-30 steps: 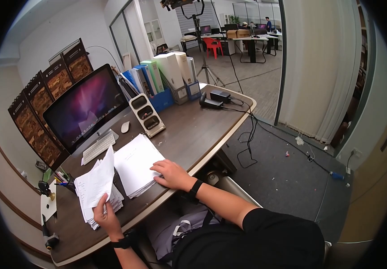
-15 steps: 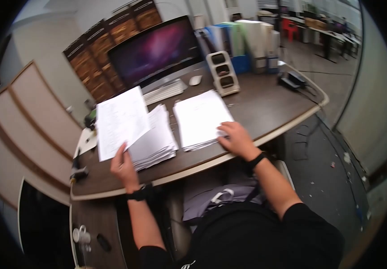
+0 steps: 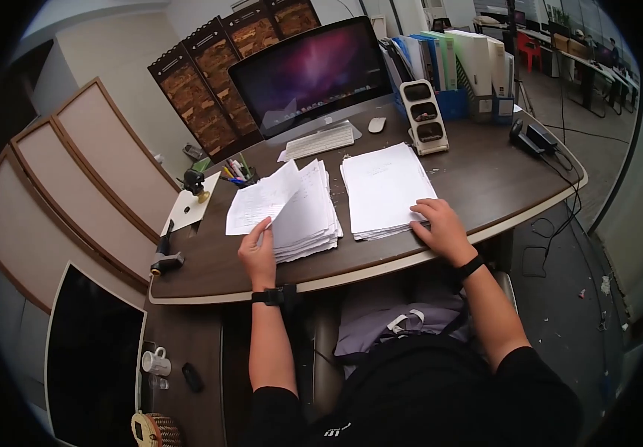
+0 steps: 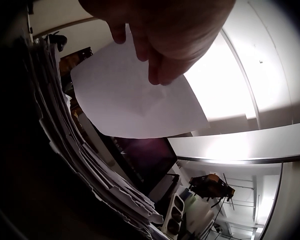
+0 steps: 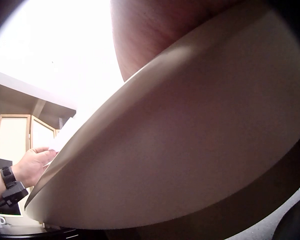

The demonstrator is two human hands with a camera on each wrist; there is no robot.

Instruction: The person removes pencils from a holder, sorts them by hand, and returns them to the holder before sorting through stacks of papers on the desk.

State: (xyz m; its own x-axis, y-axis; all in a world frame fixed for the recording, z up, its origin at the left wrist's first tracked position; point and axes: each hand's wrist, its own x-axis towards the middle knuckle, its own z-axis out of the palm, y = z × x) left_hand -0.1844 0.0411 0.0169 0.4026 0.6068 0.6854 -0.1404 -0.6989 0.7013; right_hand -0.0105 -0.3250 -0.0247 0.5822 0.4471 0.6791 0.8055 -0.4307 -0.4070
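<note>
In the head view my left hand (image 3: pixel 258 257) pinches the near edge of a written paper sheet (image 3: pixel 251 208), thumb against fingers. This sheet is bent and leans left over the left paper stack (image 3: pixel 318 212), whose edges are uneven. Seen from the left wrist, the raised sheet (image 4: pixel 125 100) hangs from the fingertips, beside the stack's layered edges (image 4: pixel 80 150). My right hand (image 3: pixel 444 231) rests at the near right corner of the right paper stack (image 3: pixel 385 186), fingers on top. The desk edge (image 5: pixel 165 135) fills most of the right wrist view and hides those fingers.
Behind the stacks are a keyboard (image 3: pixel 318 140), mouse (image 3: pixel 377 125), monitor (image 3: pixel 314 74) and upright three-slot holder (image 3: pixel 426 119). A pen cup (image 3: pixel 241 177) stands behind the left stack. Binders (image 3: pixel 470 63) and black adapters (image 3: pixel 534 140) sit to the right. A mug (image 3: pixel 156 363) stands lower left.
The head view has swung left, bringing the side cabinet into sight. The pinched sheet spread out flat to the left half a second ago; now it is bent nearer the left stack. The right hand stays put.
</note>
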